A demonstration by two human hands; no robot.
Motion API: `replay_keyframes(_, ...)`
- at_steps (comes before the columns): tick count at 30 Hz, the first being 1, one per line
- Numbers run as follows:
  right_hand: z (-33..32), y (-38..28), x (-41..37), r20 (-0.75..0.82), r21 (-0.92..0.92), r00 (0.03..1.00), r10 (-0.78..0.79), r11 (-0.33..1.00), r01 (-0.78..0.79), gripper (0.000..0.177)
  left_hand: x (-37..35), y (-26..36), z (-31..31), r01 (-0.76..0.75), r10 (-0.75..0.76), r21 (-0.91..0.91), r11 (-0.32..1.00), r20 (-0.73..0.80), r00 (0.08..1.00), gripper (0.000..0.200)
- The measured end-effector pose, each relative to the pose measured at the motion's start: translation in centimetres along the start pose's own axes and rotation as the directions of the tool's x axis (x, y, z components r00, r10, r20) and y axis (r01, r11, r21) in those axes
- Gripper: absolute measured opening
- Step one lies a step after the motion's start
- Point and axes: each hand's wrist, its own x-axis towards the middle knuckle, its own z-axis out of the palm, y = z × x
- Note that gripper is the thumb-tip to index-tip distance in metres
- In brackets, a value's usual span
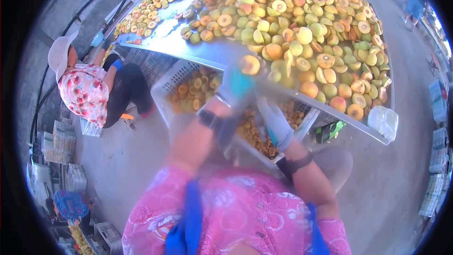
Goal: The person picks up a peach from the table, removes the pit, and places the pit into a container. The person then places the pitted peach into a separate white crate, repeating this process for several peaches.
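Note:
My left hand point(237, 85), in a pale glove with a teal patch, is blurred by motion at the metal table's point(217, 61) front edge. Its fingers are closed on a cut peach half point(250, 65), the orange inside facing up. Close by on the right, my right hand point(277, 125) wears a similar glove, over a crate point(269, 160) of brown peach pits and scraps. Those fingers are pressed together and smeared, so I cannot tell what is in them. Many halved yellow-green peaches point(304, 35) are heaped on the table just beyond both hands.
A white crate point(163, 89) of peach halves stands under the table's edge at left. A plastic-wrapped bundle point(382, 122) sits at the right corner. At left a person in a cap point(82, 85) sits by the table; stacked crates point(63, 139) stand behind. More crates point(438, 151) line the far right.

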Motion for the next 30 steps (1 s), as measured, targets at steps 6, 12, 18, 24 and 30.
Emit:
replay_keyframes(6,-0.7,-0.5,-0.4,-0.113,-0.157,0.993,-0.038,0.987,0.02,0.03,-2.5,-2.9,-0.5,0.04,-0.041,-0.067,0.997,-0.011,0.999,0.038)
replay_keyframes(12,-1.0,-0.4,-0.8,-0.113,-0.089,0.994,-0.013,0.996,0.003,0.038,-3.7,-5.3,-1.0,-0.041,0.04,0.153,0.987,0.009,0.999,0.041)
replay_keyframes(18,-0.5,-0.2,-0.3,-0.168,-0.167,0.986,-0.005,0.986,-0.024,0.044,-4.6,-5.0,0.7,0.058,-0.054,0.047,0.997,-0.068,0.996,0.042)
replay_keyframes(24,-1.0,0.0,-0.6,-0.124,-0.252,0.991,-0.047,0.968,0.015,0.045,-3.9,-4.8,0.6,0.114,-0.113,-0.003,0.993,-0.178,0.978,0.047)
replay_keyframes(30,-1.5,-0.4,-1.6,0.087,-0.101,0.995,0.042,0.994,-0.033,0.039,-3.8,-3.4,0.5,0.198,-0.187,0.114,0.974,-0.102,0.977,0.059)
